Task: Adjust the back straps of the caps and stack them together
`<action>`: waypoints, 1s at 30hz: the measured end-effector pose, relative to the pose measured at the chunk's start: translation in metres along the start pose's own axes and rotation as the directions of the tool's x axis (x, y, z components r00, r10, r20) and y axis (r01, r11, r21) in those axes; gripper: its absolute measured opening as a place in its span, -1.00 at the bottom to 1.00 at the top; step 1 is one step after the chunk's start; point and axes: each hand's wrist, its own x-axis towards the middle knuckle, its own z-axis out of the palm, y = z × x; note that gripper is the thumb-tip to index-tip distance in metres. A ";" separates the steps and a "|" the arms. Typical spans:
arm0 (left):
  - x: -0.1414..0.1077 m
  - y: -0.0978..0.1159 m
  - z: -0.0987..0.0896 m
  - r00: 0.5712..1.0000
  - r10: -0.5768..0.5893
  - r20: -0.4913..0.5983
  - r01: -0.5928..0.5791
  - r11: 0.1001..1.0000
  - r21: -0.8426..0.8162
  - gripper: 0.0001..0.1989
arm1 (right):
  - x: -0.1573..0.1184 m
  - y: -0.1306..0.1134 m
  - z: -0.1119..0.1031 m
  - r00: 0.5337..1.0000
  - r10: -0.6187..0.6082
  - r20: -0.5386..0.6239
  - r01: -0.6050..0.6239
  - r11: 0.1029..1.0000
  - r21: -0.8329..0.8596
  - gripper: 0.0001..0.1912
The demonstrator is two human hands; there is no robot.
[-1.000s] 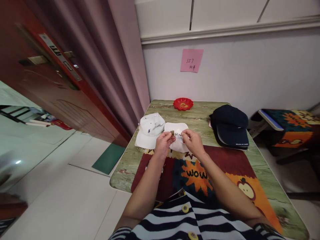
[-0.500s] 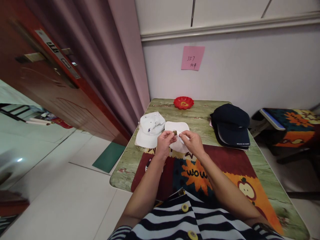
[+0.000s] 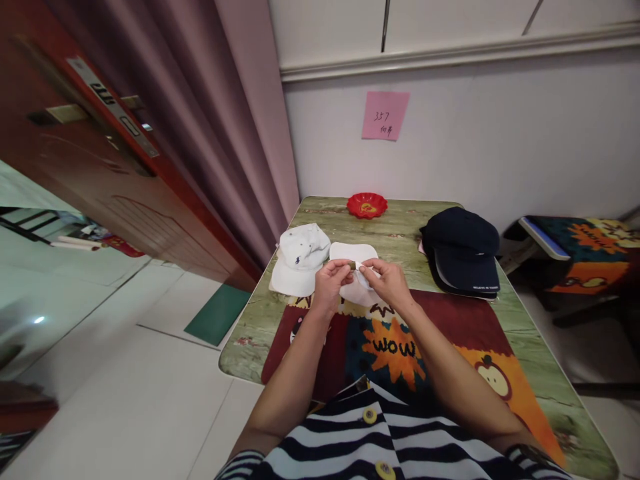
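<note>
One red-brown door (image 3: pixel 165 213) stands at your far left, with a metal handle (image 3: pixel 65 114) on it. A green mat (image 3: pixel 217 315) lies on the floor by the door, and a purple curtain (image 3: pixel 220 100) hangs next to it. Then comes your table (image 3: pixel 245 333), with a top like green wood. On its left side sits a white baseball cap (image 3: pixel 300 250) with a small dark picture on the front.

Just beside that cap is your left hand (image 3: pixel 328 281). Its thumb and finger pinch a small brown tab (image 3: pixel 352 265). Behind the tab is the second white cap (image 3: pixel 354 251), lying on the table right next to the first one, partly hidden by your hands.

Farther back is a red dish (image 3: pixel 367 206) with a wavy rim. Above it, a pink note (image 3: pixel 385 116) on the wall says 357. Your right hand (image 3: pixel 390 281) has its thumb and finger pinched together on the second white cap, close by the tab; the exact bit is too small to tell. In front of you lies a bright cloth (image 3: pixel 460 317) that says "WOW".

To the right, a navy baseball cap (image 3: pixel 463 233) sits on another dark cap (image 3: pixel 450 288). Past the table is a stool (image 3: pixel 585 240) with the same bright pattern.
</note>
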 end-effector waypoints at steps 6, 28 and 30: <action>-0.002 -0.001 0.000 1.000 -0.021 -0.011 0.021 1.000 0.009 -0.64 | -0.001 -0.001 0.002 0.999 0.039 0.019 -0.040 0.997 0.065 -0.73; 0.001 -0.004 0.000 0.996 0.071 -0.049 -0.068 0.996 0.056 -0.70 | 0.003 -0.005 0.001 1.000 0.006 0.030 -0.005 1.000 -0.031 -0.77; 0.002 -0.004 -0.001 0.998 0.056 -0.040 -0.054 0.997 0.053 -0.68 | 0.003 -0.007 0.000 0.999 -0.012 0.051 0.015 0.999 -0.047 -0.77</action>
